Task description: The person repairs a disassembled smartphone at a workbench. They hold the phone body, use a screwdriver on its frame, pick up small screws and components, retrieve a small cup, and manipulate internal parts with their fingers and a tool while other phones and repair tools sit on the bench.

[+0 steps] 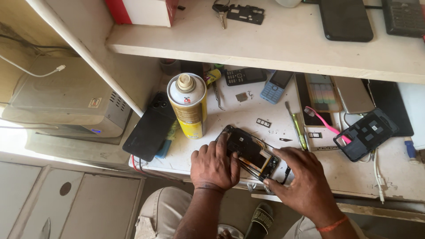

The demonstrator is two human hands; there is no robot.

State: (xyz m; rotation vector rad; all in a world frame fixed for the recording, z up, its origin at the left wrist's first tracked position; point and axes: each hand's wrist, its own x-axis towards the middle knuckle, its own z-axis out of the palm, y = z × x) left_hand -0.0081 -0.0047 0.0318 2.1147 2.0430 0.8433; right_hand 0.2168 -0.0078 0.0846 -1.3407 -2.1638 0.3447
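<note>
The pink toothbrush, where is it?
In the head view, the pink toothbrush lies on the white worktable, right of the person's hands, between the green screwdriver and the black phone back cover.

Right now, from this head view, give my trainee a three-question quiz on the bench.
1. True or false: both hands touch the opened phone.
2. What stands just left of that phone? A) spray can B) kettle C) mug
3. What pink thing lies right of the green-handled screwdriver?

Key:
1. True: the left hand lies on its near-left end, the right hand on its near-right end.
2. A
3. A pink toothbrush, its handle end resting on the black back cover.
</note>
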